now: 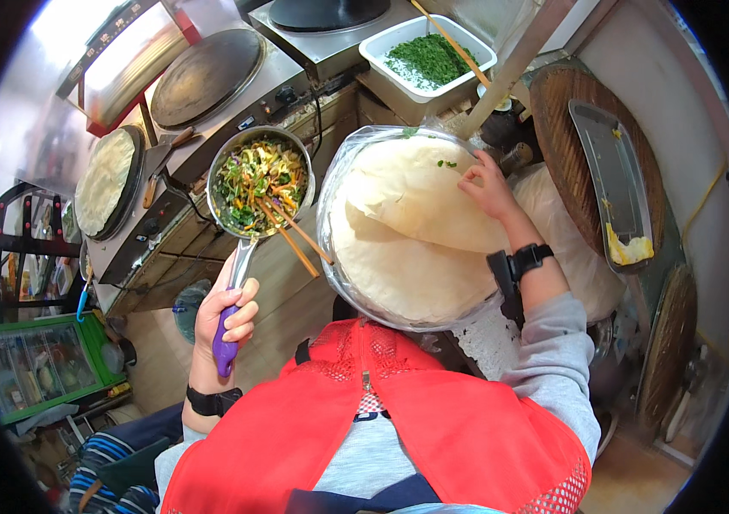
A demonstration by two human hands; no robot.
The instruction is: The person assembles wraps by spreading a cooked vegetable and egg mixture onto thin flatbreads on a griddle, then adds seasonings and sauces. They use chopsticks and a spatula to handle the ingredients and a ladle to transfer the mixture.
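My left hand (229,315) is closed round the purple handle of a small metal pan (213,193), held up left of the flatbreads. Chopped mixed vegetables (257,176) fill the pan, and a pair of wooden chopsticks (297,240) leans out over its right rim. A stack of large round pale flatbreads (416,278) lies in clear plastic in front of me. The top flatbread (407,188) is partly folded or raised, casting a shadow below its left edge. At its upper right edge, my right hand (491,187) is pinched on it. A few green bits lie nearby.
Round griddles (207,75) line the counter at the left; one carries a flatbread (105,182). A spatula (159,158) lies between them. At the back stands a white tub (370,53) of chopped greens. A metal tray (617,171) rests on a brown round board (553,94) at right.
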